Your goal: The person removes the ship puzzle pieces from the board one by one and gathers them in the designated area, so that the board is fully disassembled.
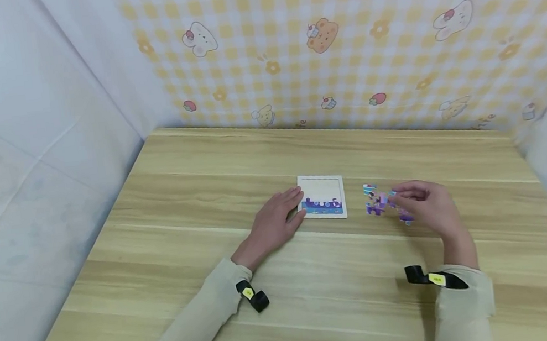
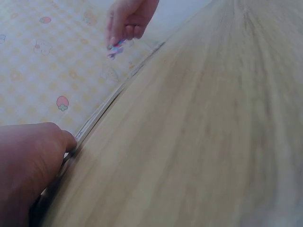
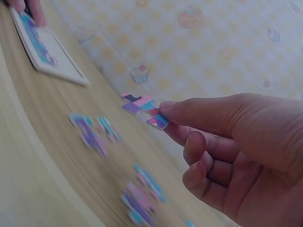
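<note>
- My right hand [image 1: 427,207] pinches a puzzle piece [image 3: 148,105], right of the frame [image 1: 321,176];
- my left hand [image 1: 277,218], relaxed, touches the frame's edge;
- seemingly I'm filling above the bottom row [image 1: 321,207]; next calls for aligning this piece.

The puzzle tray [image 1: 322,187] was off-white, its lower strip [image 1: 321,208] purple above blue. The held piece [image 3: 148,105] mixed pink, purple, light blue and a dark patch; the loose pieces [image 3: 88,135] showed purple, pink and blue. The table [image 1: 316,288] had pale yellow-brown wood grain. Yellow-and-white checks covered the backdrop [image 1: 283,25]. Sleeves [image 1: 198,314] were beige, wrist straps [image 1: 415,274] black with yellow labels [image 1: 437,279].
</note>
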Available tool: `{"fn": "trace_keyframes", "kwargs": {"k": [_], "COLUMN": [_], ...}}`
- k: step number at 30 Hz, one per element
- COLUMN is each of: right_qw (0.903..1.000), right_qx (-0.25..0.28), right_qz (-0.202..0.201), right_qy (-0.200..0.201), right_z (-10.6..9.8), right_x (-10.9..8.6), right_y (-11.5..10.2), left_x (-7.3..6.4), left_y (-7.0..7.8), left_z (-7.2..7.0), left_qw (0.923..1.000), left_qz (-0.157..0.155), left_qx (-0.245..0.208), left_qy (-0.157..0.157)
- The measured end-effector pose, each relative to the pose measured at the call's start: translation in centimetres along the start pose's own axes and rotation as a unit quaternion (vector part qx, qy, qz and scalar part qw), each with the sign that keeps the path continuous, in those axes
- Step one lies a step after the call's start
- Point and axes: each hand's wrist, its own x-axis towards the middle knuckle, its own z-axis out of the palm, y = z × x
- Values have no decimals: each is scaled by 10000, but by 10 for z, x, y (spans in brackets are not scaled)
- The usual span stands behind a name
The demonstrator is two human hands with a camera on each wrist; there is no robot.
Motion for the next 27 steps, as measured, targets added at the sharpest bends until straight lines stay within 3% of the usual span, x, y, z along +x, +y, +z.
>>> {"fn": "trace_keyframes", "kwargs": {"k": [7,13,27], "right_qw": [9987,9954,9861], "right_qx": [-221,-91,-825], "right_qz": [456,951,1435], "right_qy": [65,93,104], "right_z": [-42,-68,-60], "right_x": [-21,-38,-28], "right_y": [29,54,69], "left_x": [-1,0,2], "left_y": [0,0,-1], "left_z": [-2,-1,2], "left_qw": [10000,10000,9999], "left_qz": [-60,-26,-65], "left_qx": [-6,26,71], "left_qy": [-27,-59,-114]}}
